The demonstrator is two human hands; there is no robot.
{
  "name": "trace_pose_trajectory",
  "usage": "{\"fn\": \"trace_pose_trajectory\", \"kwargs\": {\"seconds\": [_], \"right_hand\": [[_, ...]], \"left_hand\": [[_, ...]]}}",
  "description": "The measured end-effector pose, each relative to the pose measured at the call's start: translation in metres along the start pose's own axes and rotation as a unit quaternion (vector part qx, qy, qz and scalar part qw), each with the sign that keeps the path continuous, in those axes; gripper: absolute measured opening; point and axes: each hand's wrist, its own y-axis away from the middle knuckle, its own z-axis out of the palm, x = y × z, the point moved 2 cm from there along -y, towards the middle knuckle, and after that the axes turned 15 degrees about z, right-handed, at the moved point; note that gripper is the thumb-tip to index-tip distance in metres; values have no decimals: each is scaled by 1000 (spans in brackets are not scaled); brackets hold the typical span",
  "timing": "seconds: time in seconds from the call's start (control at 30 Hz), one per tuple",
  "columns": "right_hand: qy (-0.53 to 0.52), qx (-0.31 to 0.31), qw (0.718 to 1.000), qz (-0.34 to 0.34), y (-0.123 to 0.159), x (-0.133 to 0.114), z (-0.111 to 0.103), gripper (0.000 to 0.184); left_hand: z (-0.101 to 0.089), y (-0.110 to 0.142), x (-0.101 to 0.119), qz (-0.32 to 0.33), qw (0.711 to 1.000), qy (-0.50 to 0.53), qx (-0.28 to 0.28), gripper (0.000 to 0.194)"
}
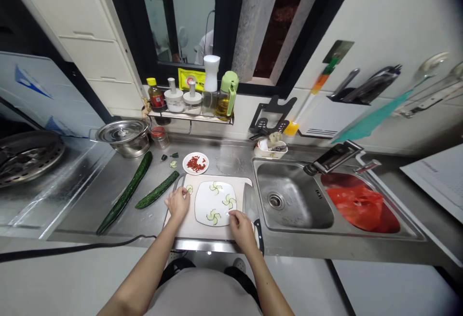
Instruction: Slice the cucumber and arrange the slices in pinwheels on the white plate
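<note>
A white square plate (216,193) rests on a pale cutting board (202,234) and carries three pinwheels of thin cucumber slices (228,201). On the board's left side, my left hand (178,203) has its fingers curled in at a small group of cucumber slices (190,189), touching them. My right hand (241,229) is at the plate's lower right edge, thumb and finger pinched together; whatever is between them is too small to make out. A kitchen knife (259,235) with a black handle lies along the board's right side.
Left of the board lie a cut cucumber (157,190) and a long whole one (126,194). Behind it are a small dish (185,165) of red pieces and cucumber scraps (173,164). A steel pot (132,142) stands back left; the sink (294,210) is right.
</note>
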Motion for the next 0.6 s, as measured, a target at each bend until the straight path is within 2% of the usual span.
{"fn": "trace_pose_trajectory", "kwargs": {"seconds": [0.17, 0.3, 0.47, 0.53, 0.6], "right_hand": [[-14, -15, 1000, 0, -2, -7, 4, 26], [-23, -14, 1000, -9, -9, -18, 8, 26], [-18, -29, 999, -31, -19, -42, 20, 26], [-23, -45, 998, -40, -24, -51, 28, 27], [-35, -62, 996, -46, -28, -58, 36, 26]], "left_hand": [[-3, 1, -2, -1, 997, 74, 23, 16], [2, 7, -3, 0, 980, 195, 24, 19], [8, 22, 13, 66, 914, 399, -32, 23], [6, 28, 24, 96, 889, 443, -63, 25], [3, 32, 33, 118, 877, 457, -85, 25]]}}
